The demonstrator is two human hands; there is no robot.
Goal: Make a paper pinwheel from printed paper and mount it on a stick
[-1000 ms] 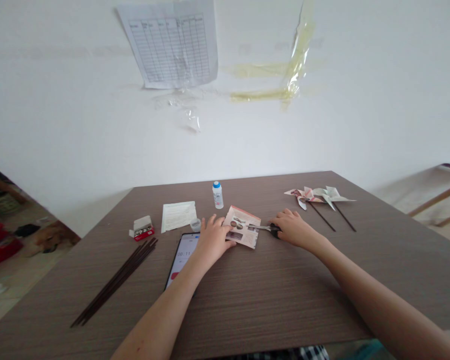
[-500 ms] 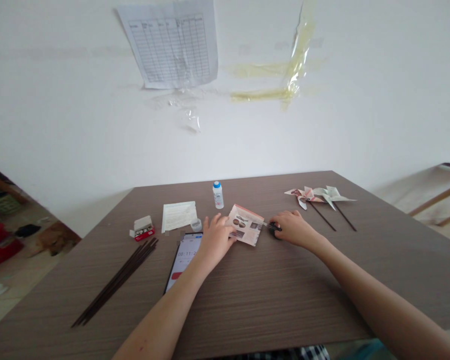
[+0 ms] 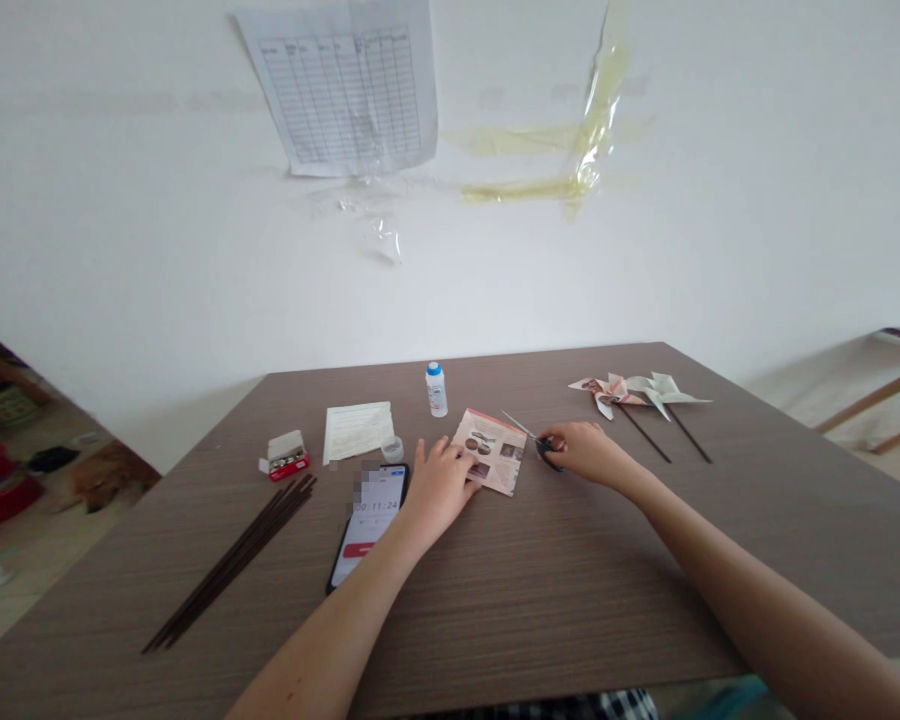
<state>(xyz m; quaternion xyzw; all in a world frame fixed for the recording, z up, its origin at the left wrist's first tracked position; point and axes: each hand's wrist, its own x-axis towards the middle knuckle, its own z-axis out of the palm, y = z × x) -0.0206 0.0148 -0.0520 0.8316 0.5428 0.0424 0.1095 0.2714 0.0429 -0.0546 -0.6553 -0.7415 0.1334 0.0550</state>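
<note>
A square of printed paper (image 3: 504, 455), pinkish with small pictures, lies on the table in front of me. My left hand (image 3: 441, 480) rests on its left side with the fingers spread, pressing it down. Black-handled scissors (image 3: 523, 428) are gripped in my right hand (image 3: 581, 450), just right of the paper. Their blades point up and left across the paper's upper right corner. Whether they touch the paper I cannot tell. The handle loops are partly hidden by my fingers.
A phone (image 3: 367, 530) showing a timer lies partly behind my left forearm. Dark sticks (image 3: 232, 565), an open red-and-white box (image 3: 286, 457), light paper sheets (image 3: 358, 430), a small clear cup (image 3: 392, 450) and a blue-capped bottle (image 3: 436, 390) are leftward. Two paper pinwheels (image 3: 641, 388) lie right.
The scissors have moved off the paper's right edge, and more of their blades shows, angled up and left. My left hand has shifted slightly right and down.
</note>
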